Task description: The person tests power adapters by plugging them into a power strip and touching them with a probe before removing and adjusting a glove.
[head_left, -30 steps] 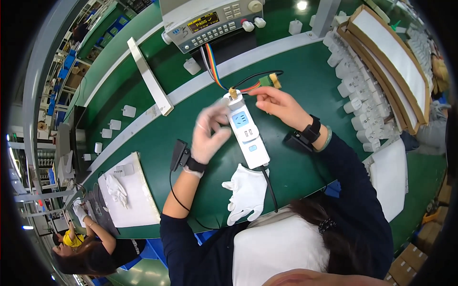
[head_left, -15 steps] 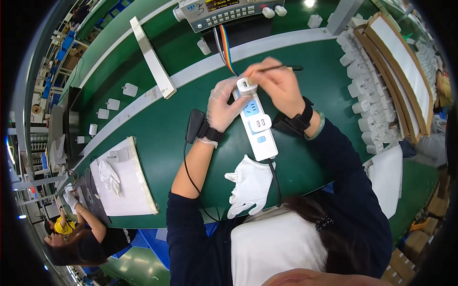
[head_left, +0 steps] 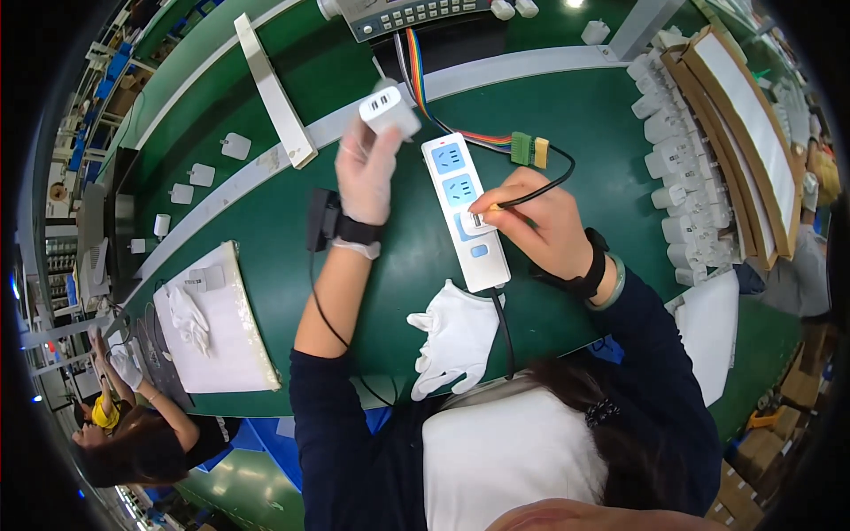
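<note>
My left hand (head_left: 366, 181), in a thin clear glove, grips a white two-port USB charger (head_left: 382, 104) above the table, left of the power strip. The white power strip (head_left: 490, 273) with blue sockets lies in front of me. Another white charger (head_left: 469, 221) sits in its socket nearest the switch; the two sockets beyond have nothing plugged in. My bare right hand (head_left: 551, 232) pinches the plug of a black cable (head_left: 567, 168) at that seated charger's port face. How deep the plug sits is hidden by my fingers. The cable runs from a green connector (head_left: 522, 149) with rainbow wires.
A grey bench instrument (head_left: 416, 16) stands at the back. Many white chargers (head_left: 664, 164) line the right side beside cardboard dividers (head_left: 726, 133); several more lie far left. A white glove (head_left: 458, 341) lies near me. Another person (head_left: 146, 434) works at lower left.
My left hand has moved left and lifted the charger off the strip's far socket. My right hand has come nearer with the cable plug, down to the other charger. The green connector now shows.
</note>
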`<state>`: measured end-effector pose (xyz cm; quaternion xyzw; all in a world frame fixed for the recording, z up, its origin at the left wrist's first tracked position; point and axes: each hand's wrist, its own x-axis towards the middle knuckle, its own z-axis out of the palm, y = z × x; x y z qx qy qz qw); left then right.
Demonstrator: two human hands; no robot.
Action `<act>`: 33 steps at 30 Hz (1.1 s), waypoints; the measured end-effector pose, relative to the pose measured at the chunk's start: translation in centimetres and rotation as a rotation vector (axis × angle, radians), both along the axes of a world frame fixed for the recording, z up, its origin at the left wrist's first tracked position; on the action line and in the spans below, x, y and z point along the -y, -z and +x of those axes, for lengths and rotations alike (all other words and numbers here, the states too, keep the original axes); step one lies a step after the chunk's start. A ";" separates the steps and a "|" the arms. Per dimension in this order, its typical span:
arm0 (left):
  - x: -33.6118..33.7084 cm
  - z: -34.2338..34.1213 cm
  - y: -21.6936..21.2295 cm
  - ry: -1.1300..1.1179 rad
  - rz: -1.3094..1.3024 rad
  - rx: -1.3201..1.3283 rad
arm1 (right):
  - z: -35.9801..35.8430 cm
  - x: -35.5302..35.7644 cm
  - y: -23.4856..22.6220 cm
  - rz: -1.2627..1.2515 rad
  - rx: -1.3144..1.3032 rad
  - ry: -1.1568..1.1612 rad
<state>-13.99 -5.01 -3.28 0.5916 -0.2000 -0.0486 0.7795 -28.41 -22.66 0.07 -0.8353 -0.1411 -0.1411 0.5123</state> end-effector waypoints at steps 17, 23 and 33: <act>-12.8 18.6 -1.7 -0.211 2.080 0.726 | 2.1 3.4 3.9 0.650 -0.561 -0.151; -17.5 16.8 0.1 -0.505 2.040 0.390 | 2.5 3.3 4.3 0.730 -0.557 -0.138; -1.3 0.3 -2.1 0.239 0.080 -0.086 | 2.4 3.5 4.5 0.728 -0.587 -0.148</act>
